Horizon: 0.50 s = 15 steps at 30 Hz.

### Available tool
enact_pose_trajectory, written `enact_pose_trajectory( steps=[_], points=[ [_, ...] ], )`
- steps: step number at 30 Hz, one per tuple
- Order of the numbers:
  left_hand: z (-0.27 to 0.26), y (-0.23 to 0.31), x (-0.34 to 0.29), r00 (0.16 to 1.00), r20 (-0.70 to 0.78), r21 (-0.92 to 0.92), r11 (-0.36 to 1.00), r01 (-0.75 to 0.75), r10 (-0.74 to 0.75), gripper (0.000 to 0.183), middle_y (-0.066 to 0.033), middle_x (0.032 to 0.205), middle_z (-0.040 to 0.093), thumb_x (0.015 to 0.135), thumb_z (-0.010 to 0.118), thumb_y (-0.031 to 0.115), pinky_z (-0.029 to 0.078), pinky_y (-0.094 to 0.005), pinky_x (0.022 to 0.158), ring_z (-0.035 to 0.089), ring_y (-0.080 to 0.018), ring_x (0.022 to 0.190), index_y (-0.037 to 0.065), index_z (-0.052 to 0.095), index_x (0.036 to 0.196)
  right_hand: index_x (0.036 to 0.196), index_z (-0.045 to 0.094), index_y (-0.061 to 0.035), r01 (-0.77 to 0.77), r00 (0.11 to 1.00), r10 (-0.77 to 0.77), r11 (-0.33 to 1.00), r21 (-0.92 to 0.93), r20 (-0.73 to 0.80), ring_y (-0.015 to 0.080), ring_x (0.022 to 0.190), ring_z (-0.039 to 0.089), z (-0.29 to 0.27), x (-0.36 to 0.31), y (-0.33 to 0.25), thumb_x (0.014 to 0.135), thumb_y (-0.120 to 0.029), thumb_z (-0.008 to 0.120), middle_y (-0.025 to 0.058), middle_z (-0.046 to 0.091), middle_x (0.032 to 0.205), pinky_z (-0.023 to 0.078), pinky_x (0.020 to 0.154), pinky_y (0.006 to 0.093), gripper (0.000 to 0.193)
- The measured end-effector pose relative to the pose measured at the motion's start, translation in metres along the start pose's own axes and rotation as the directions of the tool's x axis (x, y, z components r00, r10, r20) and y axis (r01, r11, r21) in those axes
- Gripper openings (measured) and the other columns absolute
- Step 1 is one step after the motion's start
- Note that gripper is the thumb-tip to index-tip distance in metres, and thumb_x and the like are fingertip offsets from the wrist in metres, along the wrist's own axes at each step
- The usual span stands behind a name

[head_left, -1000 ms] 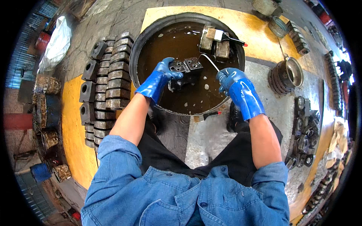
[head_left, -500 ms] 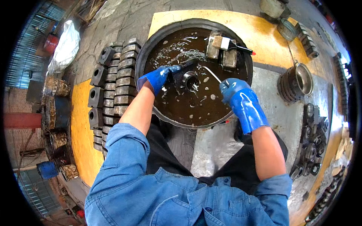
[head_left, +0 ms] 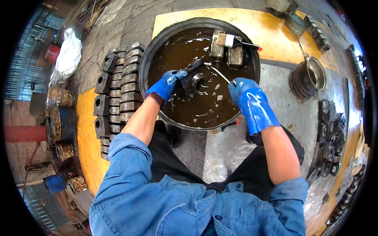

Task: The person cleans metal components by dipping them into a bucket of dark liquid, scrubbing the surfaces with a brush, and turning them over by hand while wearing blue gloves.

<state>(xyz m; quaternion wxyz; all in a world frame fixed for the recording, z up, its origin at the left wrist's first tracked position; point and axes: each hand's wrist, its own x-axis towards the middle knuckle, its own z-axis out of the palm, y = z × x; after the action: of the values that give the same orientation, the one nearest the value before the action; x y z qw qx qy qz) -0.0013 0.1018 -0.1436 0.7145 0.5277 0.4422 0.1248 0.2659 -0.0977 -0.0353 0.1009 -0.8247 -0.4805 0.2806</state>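
Dark metal part (head_left: 192,84) near centre of basin (head_left: 144,74), gripped by left hand (head_left: 168,82); right hand (head_left: 243,89) closed round bent rod (head_left: 221,74). Judgement: grip firmly within basin, rod tip in sight.

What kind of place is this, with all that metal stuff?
It looks like a workshop, perhaps for cleaning or repairing machine parts: there are rows of metal blocks, a big tub of brown liquid, and a paintbrush.

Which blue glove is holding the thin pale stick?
The right blue-gloved hand holds the thin, pale rod; the left blue-gloved hand instead grips a dark metal part with a round hole.
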Motion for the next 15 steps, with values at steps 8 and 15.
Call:
enact_pose_trajectory(
  steps=[8,15],
  points=[
    [0.054,0.002,0.002,0.938,-0.25,0.538,0.84,-0.07,0.239,0.101,-0.0189,0.135,0.071,0.07,0.101,0.037,0.055,-0.0394,0.106,0.07,-0.0274,0.12,-0.005,0.053,0.149,0.111,0.078,-0.0174,-0.023,0.995,0.008,0.988,0.151,0.101,0.0198,0.072,0.073,-0.006,0.01,-0.009,0.105,-0.037,0.061,0.0079,0.078,0.084,0.059,0.073,0.0383,0.027],
    [0.088,-0.005,-0.029,0.923,-0.073,0.717,0.664,-0.215,0.378,0.104,-0.0253,0.136,0.069,0.064,0.1,0.026,0.053,-0.0436,0.11,0.068,-0.0358,0.126,-0.005,0.051,0.151,0.105,0.077,-0.0147,0.003,0.983,-0.02,0.995,0.098,0.181,0.0204,0.071,0.073,0.001,-0.004,-0.005,0.104,-0.036,0.058,0.0086,0.077,0.081,0.059,0.072,0.0383,0.028]
  ],
)
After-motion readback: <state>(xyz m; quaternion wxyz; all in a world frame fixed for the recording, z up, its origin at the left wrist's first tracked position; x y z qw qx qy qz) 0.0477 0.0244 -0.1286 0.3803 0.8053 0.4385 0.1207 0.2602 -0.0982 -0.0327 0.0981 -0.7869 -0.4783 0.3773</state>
